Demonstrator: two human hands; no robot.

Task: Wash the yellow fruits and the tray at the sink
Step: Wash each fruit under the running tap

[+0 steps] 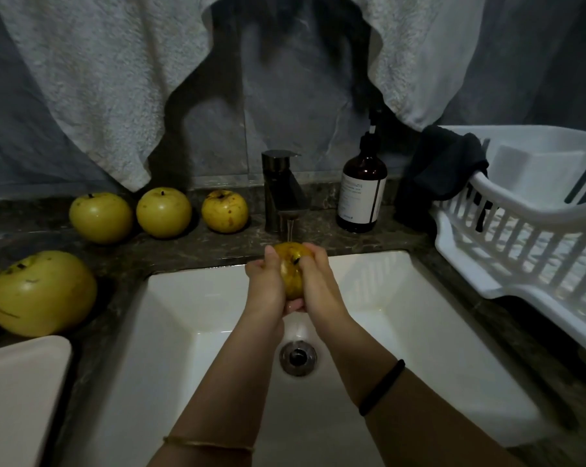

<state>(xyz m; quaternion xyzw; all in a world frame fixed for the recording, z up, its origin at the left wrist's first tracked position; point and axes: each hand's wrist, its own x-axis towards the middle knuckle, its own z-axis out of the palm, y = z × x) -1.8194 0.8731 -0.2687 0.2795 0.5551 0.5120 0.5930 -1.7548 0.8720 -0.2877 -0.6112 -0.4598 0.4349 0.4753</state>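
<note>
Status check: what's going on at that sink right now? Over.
Left hand and right hand both grip one yellow fruit under the running tap. More fruits wait on the counter. Nothing blocking the sink.

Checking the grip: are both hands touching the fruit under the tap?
Touching. Head view: left hand and right hand curl round the yellow fruit from both sides.

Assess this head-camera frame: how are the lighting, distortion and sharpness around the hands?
Head view: dim, greyish light, with the white sink brightest and the wall murky. Head view: wide-angle bending bows the counter and stretches the drying rack at right. Head view: the yellow fruit between left hand and right hand is soft but legible; the soap bottle label is unreadable.
</note>
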